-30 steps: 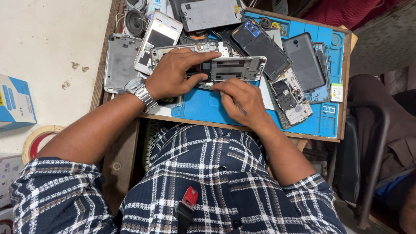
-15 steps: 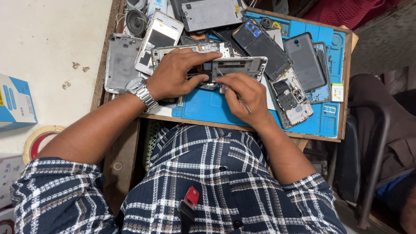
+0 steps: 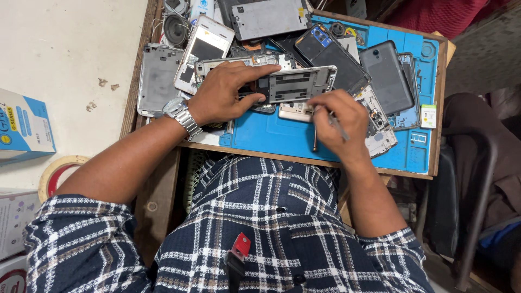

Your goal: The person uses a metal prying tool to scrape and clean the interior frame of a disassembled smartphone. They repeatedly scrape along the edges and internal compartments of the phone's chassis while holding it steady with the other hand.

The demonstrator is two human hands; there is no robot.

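My left hand (image 3: 228, 95), with a metal watch on the wrist, grips the left end of a silver phone frame (image 3: 301, 83) held just above the blue work mat (image 3: 282, 135). My right hand (image 3: 339, 122) sits below the frame's right end and is closed on a thin metal tool (image 3: 339, 127) like a screwdriver or tweezers. A second thin tool (image 3: 315, 140) lies on the mat beside that hand. A pale phone part (image 3: 296, 111) rests under the frame.
Several phones and phone parts crowd the mat: a white-screen phone (image 3: 203, 46), a grey back cover (image 3: 158, 80), a grey plate (image 3: 268, 17), dark phones (image 3: 386, 76). A blue box (image 3: 24, 125) and tape roll (image 3: 57, 173) lie at left. A chair (image 3: 477, 179) stands right.
My right hand has drawn back from the frame toward me and to the right, with the thin tool now showing in it. My left hand keeps hold of the frame.
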